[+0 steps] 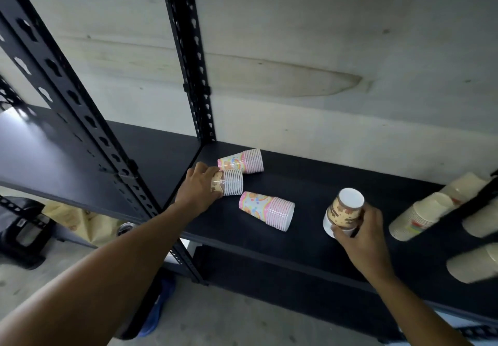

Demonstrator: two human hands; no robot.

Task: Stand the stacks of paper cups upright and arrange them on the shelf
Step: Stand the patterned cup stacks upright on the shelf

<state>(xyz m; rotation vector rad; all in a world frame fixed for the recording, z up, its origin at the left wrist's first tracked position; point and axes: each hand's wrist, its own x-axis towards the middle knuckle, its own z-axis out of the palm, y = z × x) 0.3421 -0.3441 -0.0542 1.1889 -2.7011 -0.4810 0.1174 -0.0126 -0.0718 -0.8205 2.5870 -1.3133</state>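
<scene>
On the black shelf (304, 184) lie several stacks of paper cups. My left hand (198, 190) grips the base end of a brown-printed stack (229, 186) that lies on its side. Behind it lies a pink rainbow stack (242, 161), and another pink stack (268, 209) lies in front, to the right. My right hand (363, 238) holds a brown-printed stack (346, 209) that stands base up, rims down, on the shelf.
Cream cup stacks (423, 215) lie on their sides at the shelf's right end, blurred. A black slotted upright (188, 57) stands behind the left hand, another (67, 98) further left. A lower shelf (269, 273) and concrete floor lie below.
</scene>
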